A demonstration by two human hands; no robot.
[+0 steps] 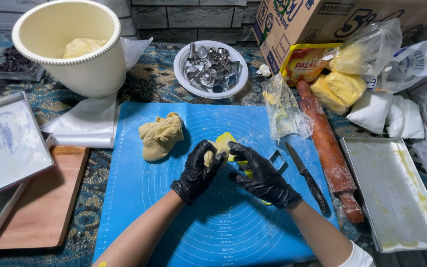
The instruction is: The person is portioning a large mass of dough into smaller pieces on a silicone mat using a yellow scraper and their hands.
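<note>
Pinching a small piece of dough (217,148), the left hand (199,170) and the right hand (262,174) meet above the middle of the blue mat (174,217). Both hands wear black gloves, and their fingers are curled closed around the little yellow piece, which sits between them. A bigger lump of dough (160,136) lies on the mat, just to the left of the hands and not touching them. A metal cutter (277,160) rests on the mat right beside the right hand. A knife (306,176) lies near the mat's right edge, and a wooden rolling pin (329,153) lies just past that edge. A crinkled clear bag (285,111) sits at the mat's top right corner. Beyond the top edge of the mat stands a white bowl (181,62) full of shiny metal cutters. A big cream bucket (82,54) with dough inside stands past the mat's top left corner. A metal tray (396,193) lies to the right of the mat, past the rolling pin. A wooden board (43,207) lies to the left of the mat.
</note>
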